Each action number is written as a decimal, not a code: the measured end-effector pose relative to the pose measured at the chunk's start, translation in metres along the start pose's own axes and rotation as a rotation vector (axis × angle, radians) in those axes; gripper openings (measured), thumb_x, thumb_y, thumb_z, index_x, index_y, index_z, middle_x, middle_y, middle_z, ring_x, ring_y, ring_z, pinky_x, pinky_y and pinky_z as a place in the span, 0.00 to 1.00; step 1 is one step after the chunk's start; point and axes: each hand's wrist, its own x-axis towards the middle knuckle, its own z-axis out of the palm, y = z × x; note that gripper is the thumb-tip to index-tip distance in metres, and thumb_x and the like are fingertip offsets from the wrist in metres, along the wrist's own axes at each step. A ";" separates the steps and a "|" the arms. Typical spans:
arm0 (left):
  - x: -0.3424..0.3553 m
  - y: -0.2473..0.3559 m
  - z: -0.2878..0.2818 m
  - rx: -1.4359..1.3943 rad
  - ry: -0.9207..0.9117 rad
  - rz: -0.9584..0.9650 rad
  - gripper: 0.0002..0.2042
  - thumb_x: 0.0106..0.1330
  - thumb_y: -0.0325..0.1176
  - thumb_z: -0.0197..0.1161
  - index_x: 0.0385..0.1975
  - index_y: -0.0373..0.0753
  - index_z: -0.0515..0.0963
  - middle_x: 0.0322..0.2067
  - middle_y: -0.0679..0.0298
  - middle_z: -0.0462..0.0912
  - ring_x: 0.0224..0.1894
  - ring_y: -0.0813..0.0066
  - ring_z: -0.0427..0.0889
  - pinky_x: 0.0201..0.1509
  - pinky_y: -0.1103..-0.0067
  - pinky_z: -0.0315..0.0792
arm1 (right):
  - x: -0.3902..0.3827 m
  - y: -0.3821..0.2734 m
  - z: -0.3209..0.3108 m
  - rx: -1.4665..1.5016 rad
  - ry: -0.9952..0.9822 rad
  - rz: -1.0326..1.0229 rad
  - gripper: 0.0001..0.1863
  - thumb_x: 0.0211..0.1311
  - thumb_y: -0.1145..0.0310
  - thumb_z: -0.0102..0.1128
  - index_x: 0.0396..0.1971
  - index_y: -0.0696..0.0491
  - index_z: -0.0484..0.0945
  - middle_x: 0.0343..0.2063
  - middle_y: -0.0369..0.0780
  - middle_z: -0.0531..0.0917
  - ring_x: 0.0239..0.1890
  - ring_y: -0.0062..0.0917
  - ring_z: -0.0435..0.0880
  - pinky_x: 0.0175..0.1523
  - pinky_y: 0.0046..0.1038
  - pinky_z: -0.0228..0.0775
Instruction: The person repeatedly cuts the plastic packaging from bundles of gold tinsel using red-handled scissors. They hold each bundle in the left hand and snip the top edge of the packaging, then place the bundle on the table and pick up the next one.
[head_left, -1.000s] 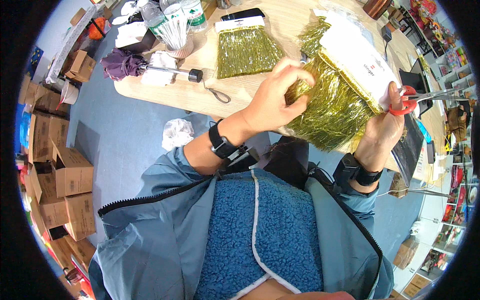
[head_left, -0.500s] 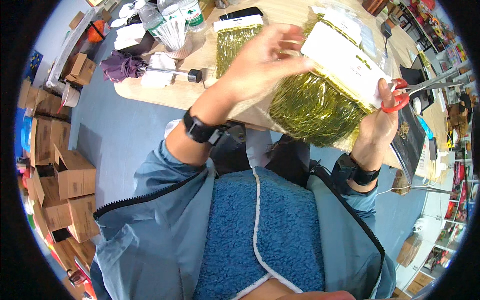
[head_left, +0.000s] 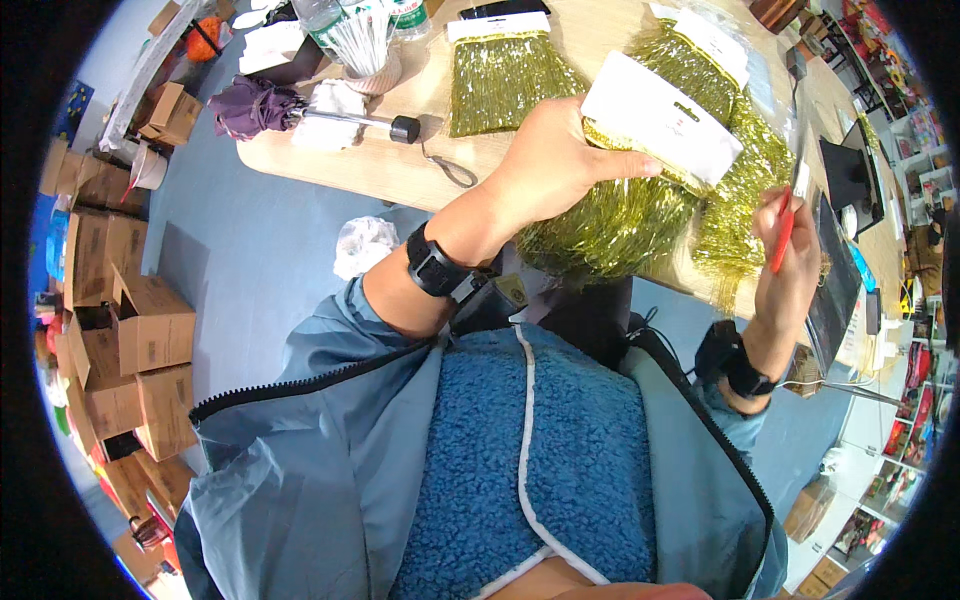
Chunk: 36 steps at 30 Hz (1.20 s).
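The left hand [head_left: 562, 158] has its fingers closed on the near-left part of a white card [head_left: 655, 112], thumb flat on the front and the other fingers tucked behind, and the gold fringe [head_left: 610, 238] on that card hangs over the near edge of the bench [head_left: 425, 105]. That grip suits the piece: pinching the stiff card rather than the loose tinsel should keep the strands from being tugged or creased, and the thumb is best kept at the card's lower border so the fringe falls freely. The right hand [head_left: 788, 250], well to the right of the card, has its fingers curled round the red-handled scissors [head_left: 782, 236], blades pointing to the far side; whether the blades are apart cannot be told. They are best kept pointing away from the left hand and the tinsel. Behind and to the right, more gold tinsel [head_left: 748, 180] lies close to the held piece, so strands could tangle; lifting the card slightly before turning it would help. The flat gold fringe piece [head_left: 512, 88] to the left is best left undisturbed.
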 end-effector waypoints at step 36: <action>-0.006 -0.003 0.004 0.591 0.313 0.141 0.17 0.58 0.28 0.74 0.48 0.34 0.82 0.39 0.55 0.90 0.43 0.66 0.90 0.46 0.75 0.81 | -0.047 -0.020 0.028 -0.551 -0.248 0.126 0.28 0.45 0.70 0.84 0.15 0.53 0.63 0.14 0.28 0.64 0.21 0.12 0.59 0.24 0.21 0.50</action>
